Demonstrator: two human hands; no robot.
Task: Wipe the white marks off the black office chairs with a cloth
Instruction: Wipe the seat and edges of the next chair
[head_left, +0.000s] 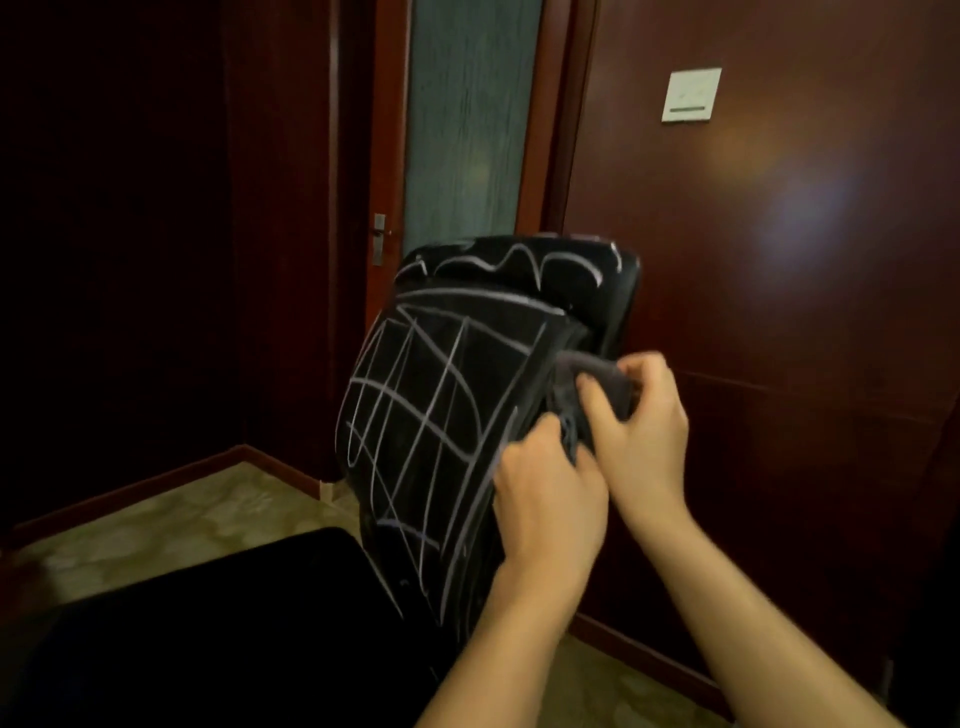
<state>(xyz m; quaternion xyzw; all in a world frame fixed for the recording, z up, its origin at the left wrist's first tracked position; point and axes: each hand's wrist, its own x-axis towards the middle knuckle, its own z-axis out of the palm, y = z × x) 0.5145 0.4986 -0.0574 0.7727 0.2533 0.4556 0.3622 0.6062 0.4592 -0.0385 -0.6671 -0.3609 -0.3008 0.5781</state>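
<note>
Landmark: the black chair backrest (441, 410), tilted, centre of view, its face toward the camera. Far left of it, dark wood panelling and a strip of pale tiled floor (171, 525) running into the corner. Below and left of the backrest, a dark flat surface (218, 639), likely the chair seat, detail lost in shadow. Behind the backrest's upper left, a door handle plate (379, 239) on a red-brown frame, then a frosted glass panel (467, 119). White marks (415, 395) cover the backrest: a crossed grid of lines over the main pad, wavy scrawl along the headrest (519, 262). At the backrest's right edge, the left hand (550, 499) has fingers curled, gripping the lower end of a dark grey cloth (597, 379). Just right of it and slightly higher, the right hand (641, 421) pinches the upper fold of the same cloth between thumb and fingers. The cloth lies against the backrest's right rim. Right of the backrest, above, a white wall switch (691, 94) on glossy wood panelling.
</note>
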